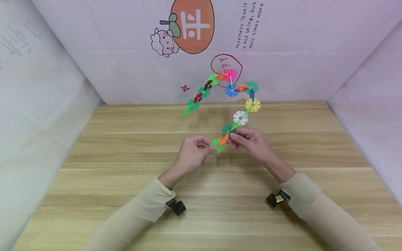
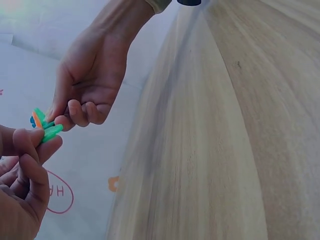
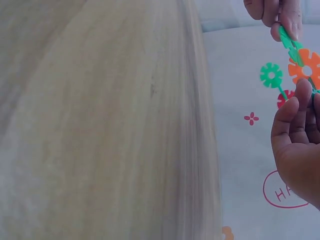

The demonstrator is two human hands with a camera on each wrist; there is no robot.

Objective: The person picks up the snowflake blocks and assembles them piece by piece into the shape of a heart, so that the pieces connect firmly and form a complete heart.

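A chain of notched plastic snowflake discs, slotted edge to edge, hangs in a bent loop between and beyond my hands. My left hand (image 1: 194, 150) pinches the light green disc (image 1: 215, 142) at its near end, thumb on the face. Beside it, my right hand (image 1: 253, 143) pinches the dark green disc (image 1: 226, 130), with an orange disc (image 1: 223, 139) between the two grips. Farther along come a white disc (image 1: 237, 120), a yellow disc (image 1: 257, 107), blue ones and a pink disc (image 1: 232, 72). The other end, a light green disc (image 1: 186, 111), dangles free at the left.
The chain is held above a wood-grain table (image 1: 125, 181). A white printed backdrop (image 1: 125, 62) rises behind the table's far edge, with pale side walls. Each wrist carries a small black camera (image 1: 179, 207) beneath a beige sleeve (image 1: 147, 202).
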